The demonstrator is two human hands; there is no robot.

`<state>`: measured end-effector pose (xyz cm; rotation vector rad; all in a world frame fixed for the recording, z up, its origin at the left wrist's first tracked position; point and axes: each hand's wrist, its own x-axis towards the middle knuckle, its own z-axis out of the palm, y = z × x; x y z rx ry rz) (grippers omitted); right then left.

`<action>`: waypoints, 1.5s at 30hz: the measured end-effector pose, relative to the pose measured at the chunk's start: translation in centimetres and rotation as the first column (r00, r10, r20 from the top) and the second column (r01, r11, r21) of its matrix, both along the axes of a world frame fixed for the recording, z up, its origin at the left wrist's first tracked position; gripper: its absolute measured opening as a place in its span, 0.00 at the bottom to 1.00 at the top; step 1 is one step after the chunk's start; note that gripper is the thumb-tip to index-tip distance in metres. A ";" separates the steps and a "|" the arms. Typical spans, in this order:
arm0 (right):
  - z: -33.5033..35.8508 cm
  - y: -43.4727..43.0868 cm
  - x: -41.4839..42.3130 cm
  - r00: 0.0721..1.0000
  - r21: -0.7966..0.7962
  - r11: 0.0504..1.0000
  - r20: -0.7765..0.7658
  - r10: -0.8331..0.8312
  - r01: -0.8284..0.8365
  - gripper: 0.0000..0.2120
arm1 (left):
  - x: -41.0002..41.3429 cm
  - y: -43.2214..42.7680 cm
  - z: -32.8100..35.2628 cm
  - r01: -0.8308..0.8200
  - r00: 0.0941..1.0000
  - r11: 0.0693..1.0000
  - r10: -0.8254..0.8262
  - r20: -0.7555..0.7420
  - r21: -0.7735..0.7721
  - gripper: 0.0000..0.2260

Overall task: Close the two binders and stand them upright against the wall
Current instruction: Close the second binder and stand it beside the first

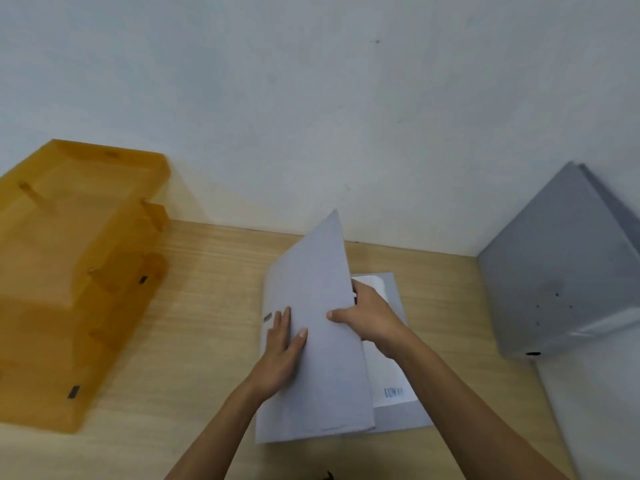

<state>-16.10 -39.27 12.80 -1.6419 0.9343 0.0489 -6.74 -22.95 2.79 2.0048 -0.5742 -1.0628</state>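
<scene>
A grey binder (311,386) lies on the wooden desk, its left cover raised at a steep angle over the white papers (388,375) inside. My right hand (367,320) grips the cover's free edge, thumb on the outside and fingers behind it. My left hand (280,348) rests flat against the cover's outer face near the spine. A second grey binder (561,271) stands closed and tilted at the right, leaning toward the white wall (311,98).
A translucent amber stacked letter tray (72,271) takes up the left side of the wooden desk (201,323), against the wall. A pale surface (588,410) borders the desk at the lower right.
</scene>
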 end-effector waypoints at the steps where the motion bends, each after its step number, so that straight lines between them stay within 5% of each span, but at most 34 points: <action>1: -0.9 -1.0 -1.1 0.999 -0.037 0.999 -0.020 -0.034 0.034 0.27 | -0.3 0.0 -1.0 0.012 0.999 0.999 -0.014 0.044 0.043 0.35; 6: -5.8 -4.5 -6.1 0.965 -0.173 0.958 -0.090 -0.246 0.228 0.46 | -1.5 -0.2 -3.0 0.033 0.984 0.992 -0.054 0.169 0.122 0.42; 10: -8.9 -4.8 -8.9 0.922 -0.262 0.938 -0.253 -0.292 0.226 0.56 | -3.1 -0.8 -3.4 -0.084 0.977 0.995 0.072 0.201 0.054 0.45; 15: -10.6 -3.7 -9.4 0.855 -0.370 0.920 -0.512 -0.086 -0.129 0.54 | -4.4 -1.3 -3.7 -0.132 0.977 0.989 0.119 0.179 0.060 0.48; 22: -12.3 -2.1 -6.0 0.857 -0.228 0.879 -0.420 0.300 -0.419 0.48 | -4.0 -1.1 -3.3 -0.103 0.986 0.992 0.093 0.135 0.068 0.51; 32: -14.3 -2.0 -8.4 0.859 -0.095 0.923 -0.412 0.305 -0.373 0.50 | -3.5 -0.5 -4.2 -0.214 0.971 0.974 0.220 -0.088 0.077 0.27; 35: -13.6 -1.6 -7.9 0.894 -0.012 0.957 -0.359 0.268 -0.291 0.46 | -2.7 -0.8 -4.3 -0.443 0.841 0.889 0.457 -0.290 0.116 0.33; 37: -13.0 -1.4 -7.9 0.912 0.013 0.967 -0.329 0.246 -0.256 0.42 | -2.8 -1.2 -3.0 -0.520 0.772 0.848 0.517 -0.371 0.101 0.24; 45: -9.1 -2.0 -7.7 0.979 0.081 0.996 -0.205 -0.026 0.043 0.40 | -4.3 -4.0 2.6 -0.470 0.659 0.877 0.274 -0.701 -0.098 0.25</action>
